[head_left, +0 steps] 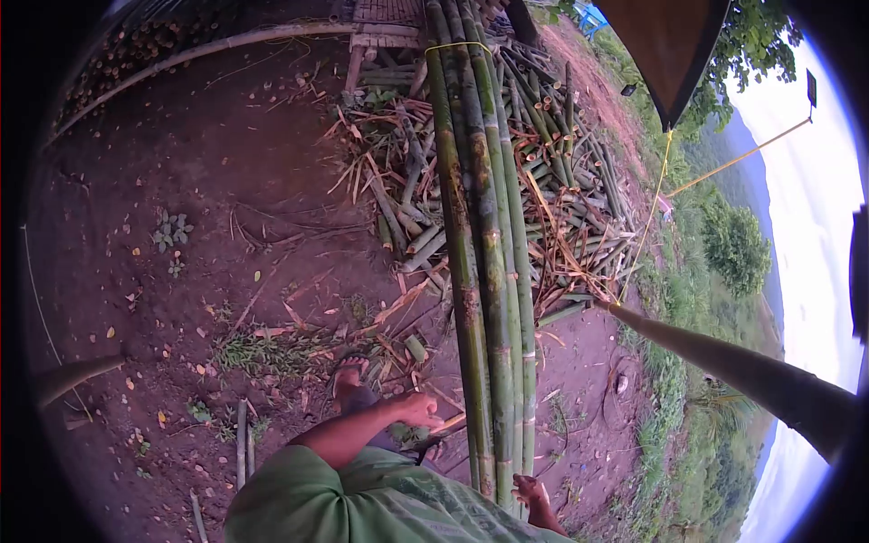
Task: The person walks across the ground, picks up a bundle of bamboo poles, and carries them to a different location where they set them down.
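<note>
Several long green bamboo poles (495,244) run side by side away from my body, with a yellow tie (457,45) round their far end. My left hand (416,410) is closed in a fist left of the poles; a light wood-coloured strip (449,423) shows right beside it, and what the fist holds is hidden. Low on the right side of the bundle, my right hand (531,491) has its curled fingers against the near part of the poles. My sandalled foot (351,364) shows on the soil beyond my left forearm.
A heap of cut bamboo pieces (579,172) and split strips lies under and beside the poles. A slatted bamboo platform (385,18) stands at the far end. A thick post (724,362) slants across the right. More stacked poles (136,54) lie far left.
</note>
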Demonstrator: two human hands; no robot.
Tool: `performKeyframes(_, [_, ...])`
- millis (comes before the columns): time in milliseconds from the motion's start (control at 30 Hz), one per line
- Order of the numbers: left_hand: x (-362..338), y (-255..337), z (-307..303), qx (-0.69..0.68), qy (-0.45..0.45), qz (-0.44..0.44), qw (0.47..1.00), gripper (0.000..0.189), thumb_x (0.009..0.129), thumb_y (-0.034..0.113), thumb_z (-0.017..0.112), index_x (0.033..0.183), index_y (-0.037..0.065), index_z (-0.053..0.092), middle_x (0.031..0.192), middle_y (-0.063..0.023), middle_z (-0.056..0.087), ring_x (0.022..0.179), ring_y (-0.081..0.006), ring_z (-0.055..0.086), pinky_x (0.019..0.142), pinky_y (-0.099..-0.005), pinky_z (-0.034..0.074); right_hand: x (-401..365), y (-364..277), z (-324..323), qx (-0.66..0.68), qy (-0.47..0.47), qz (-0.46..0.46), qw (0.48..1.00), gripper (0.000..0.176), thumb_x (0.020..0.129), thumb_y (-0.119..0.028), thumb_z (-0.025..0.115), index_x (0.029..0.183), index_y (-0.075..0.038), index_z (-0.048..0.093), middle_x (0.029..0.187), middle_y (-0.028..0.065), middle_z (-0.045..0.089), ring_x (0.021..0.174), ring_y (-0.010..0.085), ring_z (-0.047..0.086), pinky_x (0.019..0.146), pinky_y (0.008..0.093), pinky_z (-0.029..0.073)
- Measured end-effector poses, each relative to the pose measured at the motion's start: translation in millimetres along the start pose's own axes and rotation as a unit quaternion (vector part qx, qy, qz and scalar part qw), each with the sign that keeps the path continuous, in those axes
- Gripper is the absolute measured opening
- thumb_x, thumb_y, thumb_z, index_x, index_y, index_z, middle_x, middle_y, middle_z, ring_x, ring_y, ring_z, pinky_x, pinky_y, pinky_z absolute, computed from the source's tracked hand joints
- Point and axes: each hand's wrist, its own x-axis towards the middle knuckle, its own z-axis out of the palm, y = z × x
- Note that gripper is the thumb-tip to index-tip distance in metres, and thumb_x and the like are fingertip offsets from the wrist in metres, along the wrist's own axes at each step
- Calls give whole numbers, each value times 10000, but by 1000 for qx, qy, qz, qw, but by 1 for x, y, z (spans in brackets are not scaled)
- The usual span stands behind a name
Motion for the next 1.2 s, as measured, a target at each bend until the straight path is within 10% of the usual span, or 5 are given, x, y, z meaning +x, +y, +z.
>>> performKeyframes(100, [-46,-121,-62,58,190,-22,980,473,751,505,669,825,39,632,773,-129,660,731,-262,644,639,-381,487,124,15,51,-116,-10,-247,962,325,907,-325,511,1007,-57,665,969,79,676,870,167,635,758,302,497])
performKeyframes(367, [-208,-212,-174,-9,195,-253,948,392,854,333,606,638,15,524,585,-72,551,507,-179,552,495,-325,447,-53,-209,70,5,20,-476,879,367,814,-330,572,1062,-64,622,936,180,649,861,324,625,766,391,501])
performKeyframes(667, [-121,-115,-31,-36,27,-257,965,340,869,420,601,912,91,528,666,-7,518,476,-101,516,367,-225,377,-101,53,112,172,124,-269,940,394,821,-370,585,1031,-40,633,996,173,648,916,316,625,828,387,481])
performKeyframes(933, [-86,-6,133,180,-228,-157,944,244,871,303,620,834,74,545,680,-7,560,515,-90,547,412,-223,409,-215,504,423,309,141,289,895,544,857,-506,456,990,-21,664,1057,206,626,1009,362,586,893,403,465])
performKeyframes(1200, [-95,117,288,249,-311,-80,914,255,878,287,616,844,50,532,689,-20,556,513,-110,537,430,-227,417,-304,532,649,387,56,349,852,533,844,-516,464,1005,-50,668,1063,202,626,1035,338,579,901,397,459])
